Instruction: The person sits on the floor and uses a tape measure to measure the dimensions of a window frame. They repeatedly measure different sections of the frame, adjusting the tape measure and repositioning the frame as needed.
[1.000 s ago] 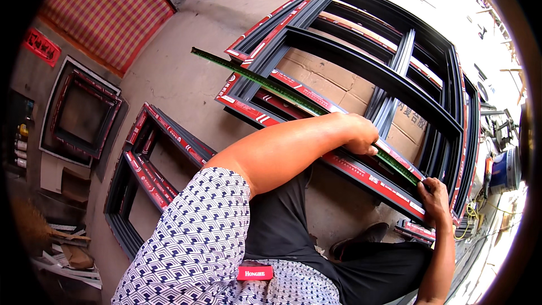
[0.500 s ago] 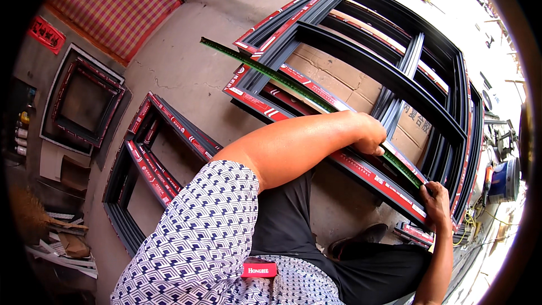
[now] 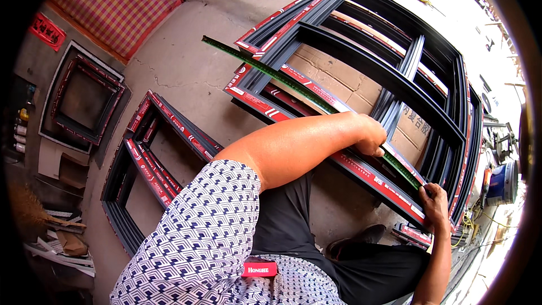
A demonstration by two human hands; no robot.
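Note:
A large dark window frame (image 3: pixel 375 73) with red-and-white film on its edges lies in front of me, stacked on other frames. Along its near side runs a long, thin green-and-black strip (image 3: pixel 271 72), whose far-left end sticks out past the frame. My left hand (image 3: pixel 370 135) reaches across, its fingers curled round the strip near the middle of that side; the fingertips are partly hidden. At the strip's right end, by the frame's near-right corner, my right hand (image 3: pixel 435 206) is closed on it, with the thumb and fingers bent.
Smaller dark frames (image 3: pixel 152 164) stand on the floor at my left. Cardboard (image 3: pixel 333 79) shows beneath the large frame. Other frames (image 3: pixel 84 99) lean on the left wall, beside a checked curtain (image 3: pixel 116 5). A blue bucket (image 3: pixel 502 183) and cables (image 3: pixel 480 217) are at right.

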